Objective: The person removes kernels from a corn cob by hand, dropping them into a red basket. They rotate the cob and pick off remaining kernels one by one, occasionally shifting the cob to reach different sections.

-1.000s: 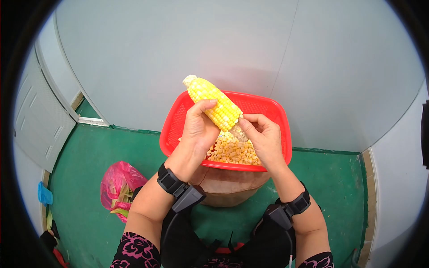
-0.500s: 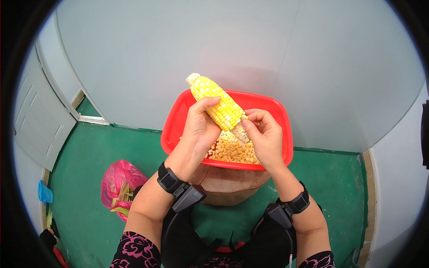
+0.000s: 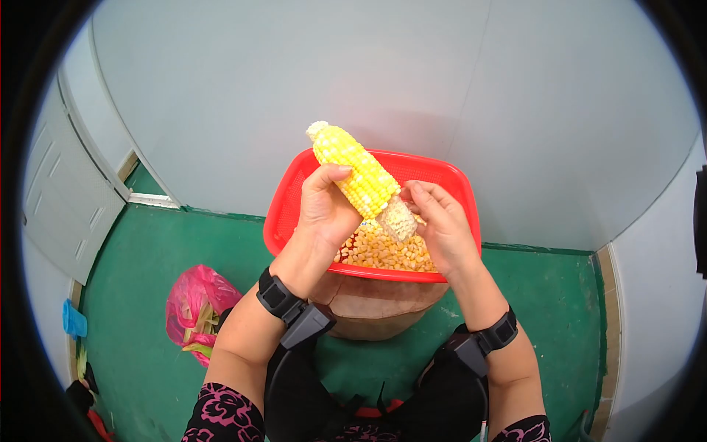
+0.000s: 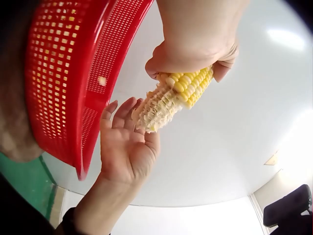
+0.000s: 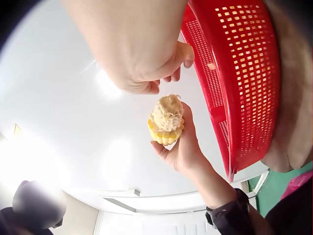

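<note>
My left hand [image 3: 324, 210] grips an ear of corn [image 3: 357, 173] around its middle, tilted over a red plastic basket [image 3: 465, 214]. Yellow kernels cover most of the ear, while its lower end is bare, pale cob [image 4: 157, 110]. Just right of that stripped end is my right hand [image 3: 445, 232]; its fingers are loosely bent and stand a little apart from the cob in the right wrist view. Loose corn kernels [image 3: 387, 254] lie in the basket, partly hidden behind the hands.
The basket rests on a brownish round support [image 3: 375, 309] between the knees. On the green floor at left lies a pink plastic bag [image 3: 195, 295] with husks, and a small blue container [image 3: 74, 319] is by the wall. A pale wall [image 3: 412, 74] rises behind the basket.
The right hand's thumb and fingers, earlier at the edge of the kernels, have come away to the right and loosened. More of the bare cob end shows. The left hand keeps its grip.
</note>
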